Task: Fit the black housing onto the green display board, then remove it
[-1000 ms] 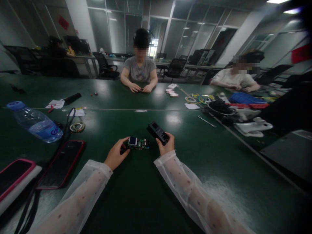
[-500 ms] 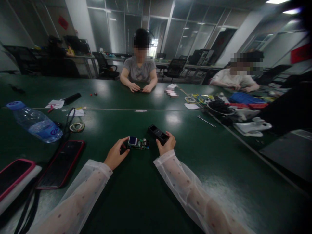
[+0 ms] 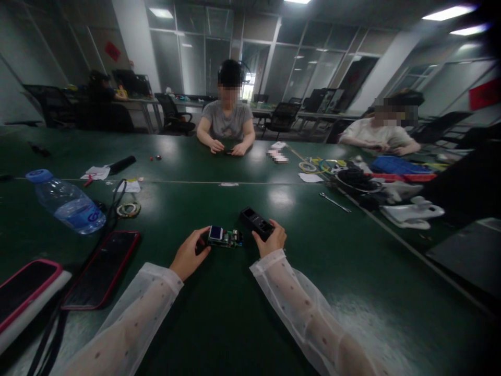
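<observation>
A small green circuit board (image 3: 229,238) with a dark screen in a white frame lies near the middle of the green table (image 3: 219,313). My left hand (image 3: 191,254) grips its left end between thumb and fingers. To the right of the board is a black rectangular case (image 3: 255,222) with openings in its face, tilted down to the right. My right hand (image 3: 273,238) holds the lower right end of this case. A narrow gap separates board and case.
Two phones (image 3: 102,269) (image 3: 25,287) and a water bottle (image 3: 68,203) lie at the left. A wrench (image 3: 335,202), cables (image 3: 354,178) and a white tool (image 3: 413,213) are at the right. Two people (image 3: 227,117) (image 3: 379,130) sit across the table.
The whole view has shifted, so the scene sits slightly lower and further right. Both hands keep their holds on the board and the case.
</observation>
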{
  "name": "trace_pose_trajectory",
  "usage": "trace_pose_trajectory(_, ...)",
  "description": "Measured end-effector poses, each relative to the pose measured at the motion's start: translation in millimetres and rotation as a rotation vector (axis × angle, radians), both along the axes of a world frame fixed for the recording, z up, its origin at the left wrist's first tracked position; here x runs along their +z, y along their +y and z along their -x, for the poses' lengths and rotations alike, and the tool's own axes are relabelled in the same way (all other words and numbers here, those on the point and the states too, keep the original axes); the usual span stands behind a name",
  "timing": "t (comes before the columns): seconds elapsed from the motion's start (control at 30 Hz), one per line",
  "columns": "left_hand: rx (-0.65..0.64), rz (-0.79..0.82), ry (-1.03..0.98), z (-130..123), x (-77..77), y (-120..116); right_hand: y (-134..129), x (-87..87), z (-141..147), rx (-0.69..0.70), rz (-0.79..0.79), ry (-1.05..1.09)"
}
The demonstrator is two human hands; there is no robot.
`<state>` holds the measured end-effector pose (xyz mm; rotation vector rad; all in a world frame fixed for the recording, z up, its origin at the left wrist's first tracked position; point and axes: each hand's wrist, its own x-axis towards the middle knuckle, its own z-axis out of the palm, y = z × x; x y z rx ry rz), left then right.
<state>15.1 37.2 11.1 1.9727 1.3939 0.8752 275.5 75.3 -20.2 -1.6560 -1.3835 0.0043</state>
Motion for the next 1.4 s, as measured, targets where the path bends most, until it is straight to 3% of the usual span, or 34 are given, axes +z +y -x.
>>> trace_pose_trajectory(0.33, -0.007, -0.011, -0.005, 0, 1.4, 0, 11, -13.7, -14, 0.072, 0.012, 0.028)
trace_pose_trajectory(0.53, -0.014, -0.011, -0.002, 0, 1.5, 0, 4, 1.9, -5, 0.072, -0.049, 0.262)
trace_pose_trajectory(0.67, -0.015, -0.019, 0.003, 0, 1.1, 0, -5, 13.3, 5, 0.211, -0.083, 0.345)
trace_pose_trajectory(0.83, -0.013, -0.020, 0.011, 0, -0.4, 1, -13, 21.0, 13, 0.447, -0.083, 0.223)
trace_pose_trajectory(0.97, -0.011, -0.017, 0.016, 0, -0.6, 1, -18, 26.0, 17, 0.556, -0.069, 0.108)
trace_pose_trajectory(1.4, 0.018, -0.030, 0.013, -2, -4.0, 2, -18, 23.7, 21, 0.723, -0.035, -0.085)
